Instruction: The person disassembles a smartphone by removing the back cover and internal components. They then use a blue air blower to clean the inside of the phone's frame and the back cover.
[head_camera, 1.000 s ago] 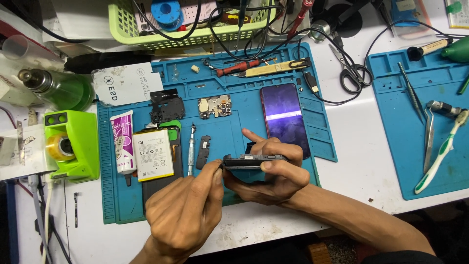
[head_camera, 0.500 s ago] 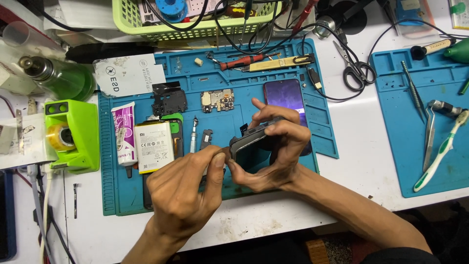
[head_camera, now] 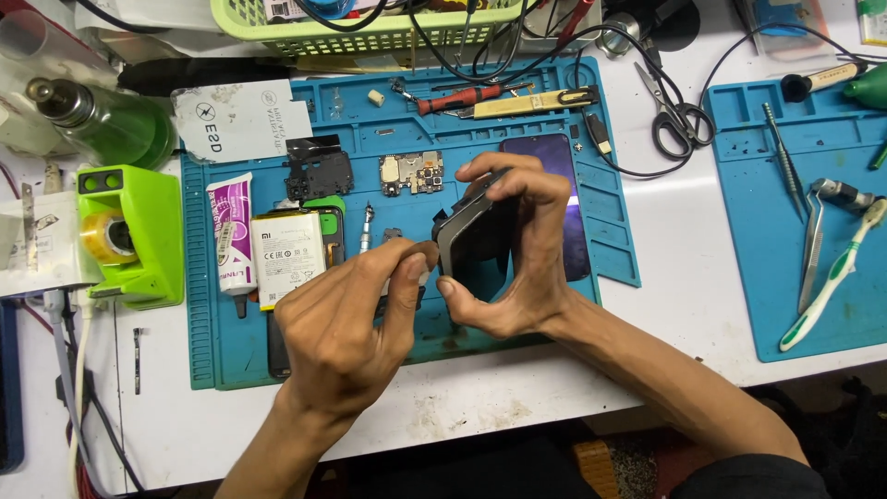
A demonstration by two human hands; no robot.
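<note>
**A:** Two hands on one part. Right hand (head_camera: 513,249) grips the phone frame (head_camera: 467,236), fingers over the top edge, thumb under the bottom. It's held on edge above the blue mat (head_camera: 231,351), tilted, long axis running roughly up-right to down-left.

**B:** Left?

**A:** Left hand (head_camera: 346,323) is pinched shut, thumb and forefinger meeting right at the frame's left edge. Can't tell if something small sits in the pinch. Frame lies just right of the left fingertips, touching or nearly so. Right hand is the carrier, left is at the edge.

**B:** Count on the mat?

**A:** One battery (head_camera: 286,257), white, flat, left of the hands. One glue tube (head_camera: 229,231) beside it. One circuit board (head_camera: 413,173) and one black cover plate (head_camera: 319,173) further up. One dark phone screen (head_camera: 564,185) behind the right hand, partly hidden. One red-handled screwdriver (head_camera: 459,98) at the top edge.

**B:** Off the mat?

**A:** One pair of scissors (head_camera: 670,106) right, one green tape dispenser (head_camera: 129,236) left.
</note>
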